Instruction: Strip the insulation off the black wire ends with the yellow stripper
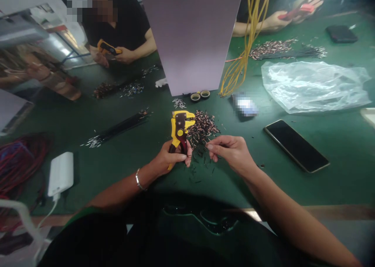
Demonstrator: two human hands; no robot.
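Observation:
A yellow and black wire stripper (179, 131) is gripped in my left hand (172, 153), its jaws pointing right over the edge of a pile of short cut wires (203, 127). These pieces are dark with bare copper-coloured ends, and some lie scattered toward me. At the pile's near right edge, my right hand (228, 150) has thumb and forefinger pinched together on what looks like a short black wire. Part of my left hand's fingers is hidden behind the tool. Beyond the stripper lies a small heap of silvery pieces (179, 103).
A pale upright panel (195, 40) stands ahead, two tape rolls (200, 96) at its foot. Right: yellow wires (243, 64), a plastic bag (313, 85), a phone (296, 145). Left: a black wire bundle (120, 128), a white power bank (61, 174), red cable coils (20, 161). Co-workers sit opposite.

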